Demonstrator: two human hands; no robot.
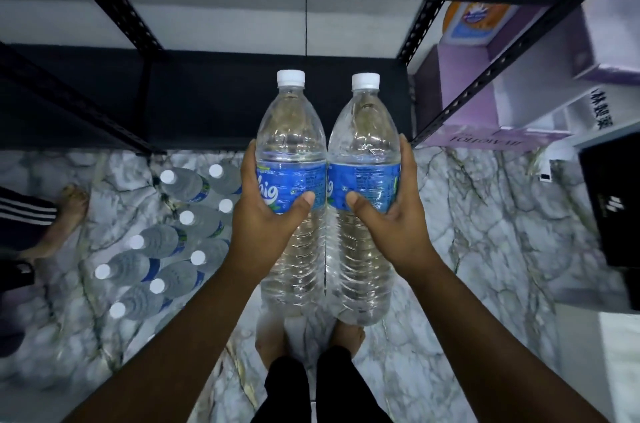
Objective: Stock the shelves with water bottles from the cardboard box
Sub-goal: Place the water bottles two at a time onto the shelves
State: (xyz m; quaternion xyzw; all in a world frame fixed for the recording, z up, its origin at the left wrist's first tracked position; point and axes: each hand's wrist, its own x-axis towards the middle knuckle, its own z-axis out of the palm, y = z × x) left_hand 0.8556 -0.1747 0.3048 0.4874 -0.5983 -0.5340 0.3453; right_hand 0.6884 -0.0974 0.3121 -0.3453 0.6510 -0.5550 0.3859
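Two clear water bottles with white caps and blue labels are held side by side, touching, in front of me. My left hand (266, 211) grips the left bottle (292, 131) around its label. My right hand (384, 211) grips the right bottle (363, 135) the same way. Both bottles point caps-forward toward the black shelf (214, 100) of a dark metal rack. Several more bottles (166, 249) of the same kind stand on the marble floor at the left. No cardboard box is in view.
Perforated black rack posts (460, 100) frame the shelf. Purple and white boxes (491, 100) fill the neighbouring rack on the right, with a black box (609, 208) below. Another person's bare foot (65, 214) and striped trouser leg stand at far left. My feet are directly below.
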